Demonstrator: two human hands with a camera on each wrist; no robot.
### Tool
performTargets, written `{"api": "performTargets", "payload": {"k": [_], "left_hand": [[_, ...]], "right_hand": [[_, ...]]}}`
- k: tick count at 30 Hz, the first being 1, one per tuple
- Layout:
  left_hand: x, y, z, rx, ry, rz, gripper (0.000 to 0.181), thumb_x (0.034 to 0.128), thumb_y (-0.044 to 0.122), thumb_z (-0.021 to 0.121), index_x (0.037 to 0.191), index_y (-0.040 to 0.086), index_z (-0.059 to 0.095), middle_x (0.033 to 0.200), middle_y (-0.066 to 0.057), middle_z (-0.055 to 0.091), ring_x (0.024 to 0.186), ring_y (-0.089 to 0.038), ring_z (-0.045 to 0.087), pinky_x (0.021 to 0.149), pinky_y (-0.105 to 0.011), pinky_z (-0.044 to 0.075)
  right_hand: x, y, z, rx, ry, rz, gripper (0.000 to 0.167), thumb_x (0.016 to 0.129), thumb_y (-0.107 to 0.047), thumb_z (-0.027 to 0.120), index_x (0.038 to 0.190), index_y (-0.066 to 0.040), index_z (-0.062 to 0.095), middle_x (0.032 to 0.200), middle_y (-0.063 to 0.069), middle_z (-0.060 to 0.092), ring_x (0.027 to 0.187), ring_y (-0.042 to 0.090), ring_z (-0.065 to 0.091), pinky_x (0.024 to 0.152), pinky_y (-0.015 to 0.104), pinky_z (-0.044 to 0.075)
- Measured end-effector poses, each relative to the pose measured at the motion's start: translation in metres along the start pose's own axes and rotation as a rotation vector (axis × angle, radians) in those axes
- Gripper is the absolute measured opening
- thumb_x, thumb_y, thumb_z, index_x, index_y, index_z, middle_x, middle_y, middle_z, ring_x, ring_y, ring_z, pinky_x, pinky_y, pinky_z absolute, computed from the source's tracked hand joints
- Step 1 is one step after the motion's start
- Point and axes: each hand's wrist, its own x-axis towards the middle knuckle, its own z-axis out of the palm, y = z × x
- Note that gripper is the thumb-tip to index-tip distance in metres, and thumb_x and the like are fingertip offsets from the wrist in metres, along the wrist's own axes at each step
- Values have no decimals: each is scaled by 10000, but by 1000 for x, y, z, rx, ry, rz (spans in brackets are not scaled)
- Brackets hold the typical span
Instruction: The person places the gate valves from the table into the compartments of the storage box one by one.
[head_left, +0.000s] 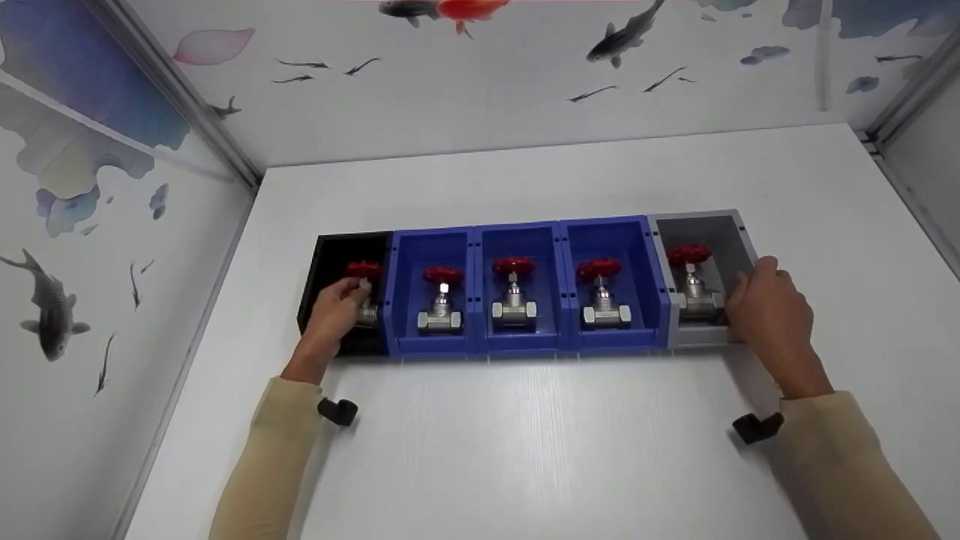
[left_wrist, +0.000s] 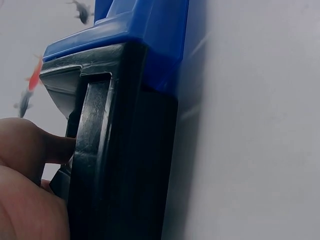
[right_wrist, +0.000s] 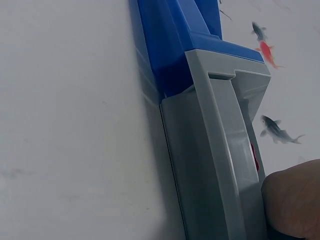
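Five gate valves with red handwheels stand in a row of joined bins, one in each. My left hand (head_left: 335,309) reaches into the black bin (head_left: 324,274) at the left end. Its thumb and fingertips pinch the valve (head_left: 367,315) there, just under the handwheel, and partly cover it. At the other end, my right hand (head_left: 772,319) grips the right side wall of the grey bin (head_left: 705,337), thumb close to the valve (head_left: 691,289) inside. Its fingertips are mostly hidden. In the left wrist view the black bin's front (left_wrist: 120,150) blocks the valve.
Between the end bins are three blue bins holding a left valve (head_left: 441,304), a middle valve (head_left: 514,292) and a right valve (head_left: 601,296). The bins stand on a white table (head_left: 525,435). Panels with painted fish (head_left: 626,34) enclose its back and sides.
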Motion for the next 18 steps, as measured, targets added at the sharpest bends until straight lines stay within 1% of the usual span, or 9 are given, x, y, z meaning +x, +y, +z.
{"api": "performTargets", "payload": {"k": [5, 9, 12, 18], "left_hand": [[0, -1, -1, 5, -13, -6, 515, 1052, 300, 463, 1475, 10, 419, 1419, -194, 501, 1299, -314, 462, 1074, -476, 369], [0, -1, -1, 0, -15, -1, 508, 1054, 303, 459, 1473, 19, 430, 1391, -188, 516, 1264, -298, 474, 1052, -452, 379], [0, -1, -1, -6, -5, 1, 496, 1051, 301, 470, 1459, 20, 451, 1367, -188, 535, 1237, -294, 491, 1038, -446, 391], [0, -2, -1, -6, 11, -6, 501, 1046, 298, 486, 1457, 11, 456, 1397, -191, 528, 1270, -299, 486, 1055, -457, 391]], "right_hand": [[0, 0, 0, -1, -1, 4, 359, 1031, -160, 377, 1078, 193, 422, 876, 381, 517, 729, 578, 570, 555, 617, 426], [-1, 1, 1, -2, 20, -7, 335, 1032, -148, 385, 1034, 185, 425, 856, 384, 517, 699, 583, 562, 529, 614, 416], [-1, 1, 2, -5, 31, -11, 334, 1033, -152, 390, 1026, 180, 426, 846, 376, 514, 695, 582, 558, 530, 619, 413], [-1, 1, 2, -8, 35, -14, 340, 1032, -149, 394, 1045, 189, 427, 863, 392, 520, 709, 591, 562, 544, 631, 418]]}}
